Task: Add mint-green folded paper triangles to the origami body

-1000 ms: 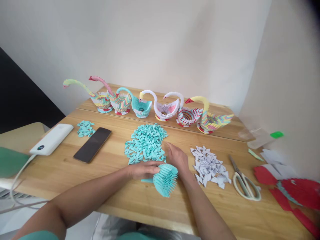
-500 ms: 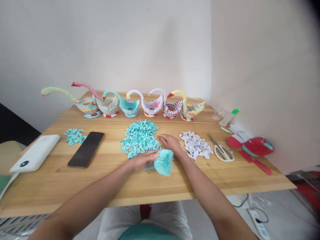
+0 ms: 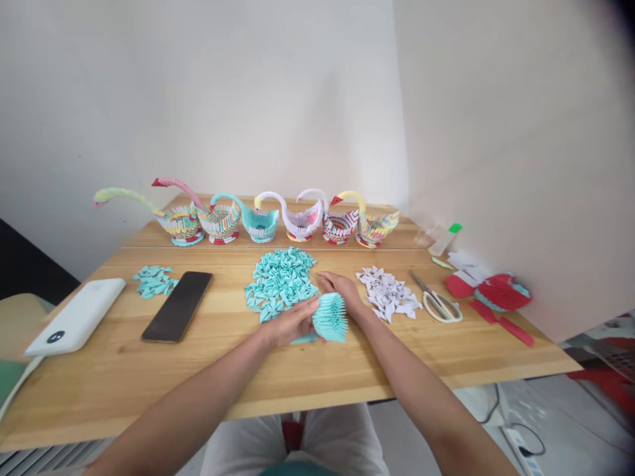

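Observation:
A half-built teal paper model (image 3: 331, 317) made of folded pieces rests on the wooden table (image 3: 149, 370). My left hand (image 3: 290, 322) clasps its left side with curled fingers. On the model's far right side lies my right hand (image 3: 341, 289), fingers bent against it. Just behind both hands is a heap of loose teal folded pieces (image 3: 280, 281). To the right of my right hand is a heap of white folded pieces (image 3: 388, 293).
Several finished paper swans (image 3: 258, 218) line the table's far edge. A black phone (image 3: 177, 306), a white power bank (image 3: 75, 316) and a small teal pile (image 3: 153, 281) lie at left. Scissors (image 3: 437, 304), red paper pieces (image 3: 499, 297) and a glue bottle (image 3: 443, 239) are at right.
The camera has pulled back and tilted up, so the table looks smaller and the right-hand wall and floor show. Both hands stay on the teal model.

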The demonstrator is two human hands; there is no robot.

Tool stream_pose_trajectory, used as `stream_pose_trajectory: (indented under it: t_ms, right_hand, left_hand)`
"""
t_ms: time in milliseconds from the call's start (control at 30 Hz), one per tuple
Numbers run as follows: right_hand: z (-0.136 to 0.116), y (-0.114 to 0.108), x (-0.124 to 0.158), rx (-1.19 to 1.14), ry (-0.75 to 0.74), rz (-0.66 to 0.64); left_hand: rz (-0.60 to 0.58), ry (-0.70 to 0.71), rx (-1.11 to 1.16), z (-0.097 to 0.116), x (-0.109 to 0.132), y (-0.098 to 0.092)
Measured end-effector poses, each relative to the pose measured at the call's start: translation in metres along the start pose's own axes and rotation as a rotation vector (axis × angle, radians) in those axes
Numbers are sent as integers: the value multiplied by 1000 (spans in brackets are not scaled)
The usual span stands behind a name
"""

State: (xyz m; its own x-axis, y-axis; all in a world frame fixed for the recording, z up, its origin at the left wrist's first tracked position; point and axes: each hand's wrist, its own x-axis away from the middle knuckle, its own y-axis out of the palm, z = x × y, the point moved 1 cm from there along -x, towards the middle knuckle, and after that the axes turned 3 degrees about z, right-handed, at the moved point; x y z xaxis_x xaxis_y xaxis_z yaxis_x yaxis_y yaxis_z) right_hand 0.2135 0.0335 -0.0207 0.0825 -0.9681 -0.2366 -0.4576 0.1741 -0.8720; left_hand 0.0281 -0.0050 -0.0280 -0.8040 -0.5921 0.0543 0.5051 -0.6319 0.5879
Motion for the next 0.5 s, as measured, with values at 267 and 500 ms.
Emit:
stream_pose_trajectory:
  t_ms: [267, 500]
  right_hand:
    - [5, 2, -1, -38, -37, -1]
    - [17, 9, -5, -90, -61, -10]
  left_hand:
    - [-11, -20, -31, 4, 1, 1]
    - [14, -25, -36, 6, 2, 3]
